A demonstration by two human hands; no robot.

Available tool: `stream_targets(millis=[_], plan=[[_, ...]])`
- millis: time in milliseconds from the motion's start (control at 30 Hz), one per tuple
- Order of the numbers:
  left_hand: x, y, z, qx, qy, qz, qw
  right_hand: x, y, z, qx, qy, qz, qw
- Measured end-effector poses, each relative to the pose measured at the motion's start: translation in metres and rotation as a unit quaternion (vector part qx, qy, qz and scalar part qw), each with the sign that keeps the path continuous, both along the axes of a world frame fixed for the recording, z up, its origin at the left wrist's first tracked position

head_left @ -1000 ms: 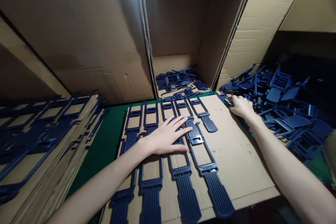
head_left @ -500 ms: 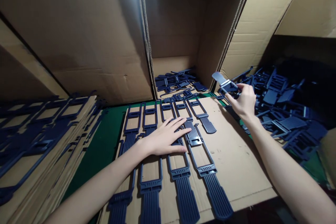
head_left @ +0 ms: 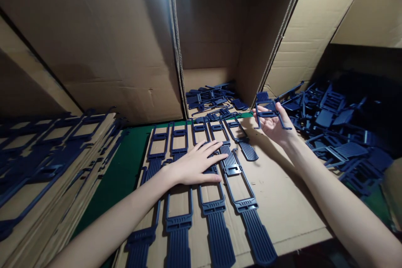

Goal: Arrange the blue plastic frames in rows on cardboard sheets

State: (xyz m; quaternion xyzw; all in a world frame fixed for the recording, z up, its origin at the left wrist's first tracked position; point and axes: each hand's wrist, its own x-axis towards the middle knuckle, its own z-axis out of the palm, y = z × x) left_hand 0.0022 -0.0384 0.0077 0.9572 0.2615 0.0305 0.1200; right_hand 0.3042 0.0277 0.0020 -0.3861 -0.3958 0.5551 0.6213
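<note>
My left hand (head_left: 196,163) lies flat, fingers spread, on dark blue plastic frame parts (head_left: 216,213) set in rows on a cardboard sheet (head_left: 282,192). My right hand (head_left: 276,125) is raised above the sheet's far right corner and holds one blue frame part (head_left: 266,111) in its fingers, palm turned up. A loose heap of the same blue parts (head_left: 339,130) lies just right of that hand.
Tall cardboard box walls (head_left: 103,42) stand behind the sheet, and an open box (head_left: 213,94) at the back holds more blue parts. On the left is a stack of cardboard sheets (head_left: 47,163) layered with parts. Green table surface (head_left: 125,167) shows between stack and sheet.
My right hand took a blue part from the heap, lifted it and brought it left over the sheet's corner, turning it in the fingers. The left hand stayed put.
</note>
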Motion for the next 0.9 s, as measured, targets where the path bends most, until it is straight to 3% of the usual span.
stream_targets(millis=[233,500,700,900], plan=[[0.001,-0.001,0.002,-0.004,0.011,-0.001,1.000,-0.010,-0.003,-0.006,0.028,0.018,0.038,0.999],[0.002,-0.003,0.012,-0.011,-0.027,0.030,0.999,-0.028,-0.018,-0.009,0.083,-0.063,0.082,0.991],[0.000,-0.006,0.028,0.054,-0.174,0.132,0.974,-0.053,-0.038,-0.006,0.182,-0.203,0.103,0.957],[0.002,-0.008,0.027,0.113,-0.180,0.125,0.969,-0.071,-0.062,0.007,0.237,-0.267,0.183,0.916]])
